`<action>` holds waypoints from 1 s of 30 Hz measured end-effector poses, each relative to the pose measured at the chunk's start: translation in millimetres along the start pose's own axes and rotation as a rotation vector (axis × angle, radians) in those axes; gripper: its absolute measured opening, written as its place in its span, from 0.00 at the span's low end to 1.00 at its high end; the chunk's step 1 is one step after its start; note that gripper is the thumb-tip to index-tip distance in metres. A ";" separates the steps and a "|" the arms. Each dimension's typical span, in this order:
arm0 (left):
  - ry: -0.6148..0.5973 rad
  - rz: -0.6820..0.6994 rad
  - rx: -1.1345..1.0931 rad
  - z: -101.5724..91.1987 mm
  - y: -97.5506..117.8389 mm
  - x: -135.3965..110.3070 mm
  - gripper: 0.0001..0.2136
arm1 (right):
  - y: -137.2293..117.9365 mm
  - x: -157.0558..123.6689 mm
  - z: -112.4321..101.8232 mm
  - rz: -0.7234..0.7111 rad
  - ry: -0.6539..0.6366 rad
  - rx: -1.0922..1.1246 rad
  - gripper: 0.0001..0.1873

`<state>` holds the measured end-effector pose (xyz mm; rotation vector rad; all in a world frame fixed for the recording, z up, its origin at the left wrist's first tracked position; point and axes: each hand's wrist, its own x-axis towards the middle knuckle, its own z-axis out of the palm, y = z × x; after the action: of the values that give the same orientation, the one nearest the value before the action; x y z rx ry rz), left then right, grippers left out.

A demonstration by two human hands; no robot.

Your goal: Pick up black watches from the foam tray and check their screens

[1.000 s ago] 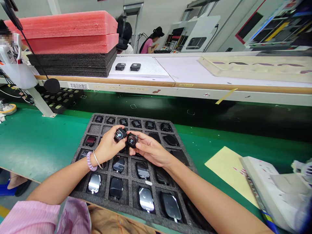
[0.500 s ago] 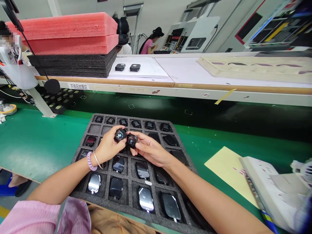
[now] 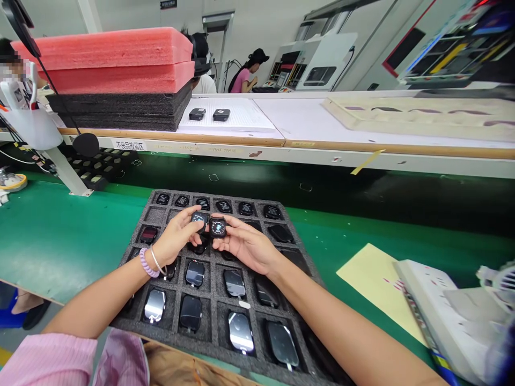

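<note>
A black foam tray point(image 3: 159, 213) with many square pockets lies on the green bench in front of me, most pockets holding small black watch bodies with glossy screens. My left hand point(image 3: 176, 237) pinches one watch body point(image 3: 198, 218) above the tray's middle. My right hand point(image 3: 243, 245) pinches a second watch body point(image 3: 218, 227), its lit face up. The two pieces are held side by side, almost touching. A lilac bead bracelet sits on my left wrist.
A yellow sheet point(image 3: 376, 279) and a white stack of trays point(image 3: 446, 316) lie to the right. Beyond a dark conveyor point(image 3: 362, 187) a raised shelf carries red and black foam slabs point(image 3: 116, 75), two more watch bodies point(image 3: 209, 114) and a beige tray point(image 3: 422, 110). People work in the background.
Both hands tilted the two watch bodies slightly, so their faces now point more upward, and shifted a little away from me. The view also moved slightly.
</note>
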<state>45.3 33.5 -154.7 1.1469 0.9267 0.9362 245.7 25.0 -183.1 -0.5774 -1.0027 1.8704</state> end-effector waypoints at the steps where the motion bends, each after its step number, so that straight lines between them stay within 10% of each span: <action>1: -0.007 -0.009 -0.040 0.0 1.4 -0.5 0.28 | -0.3 0.4 -0.7 -0.006 0.005 0.011 0.24; 30: -0.091 0.035 -0.034 0.7 3.1 0.4 0.18 | 1.9 -2.0 -1.8 -0.110 0.073 -0.212 0.24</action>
<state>45.7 34.2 -151.6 1.1706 0.8172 0.9171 247.0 23.4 -185.7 -0.6958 -1.1685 1.6471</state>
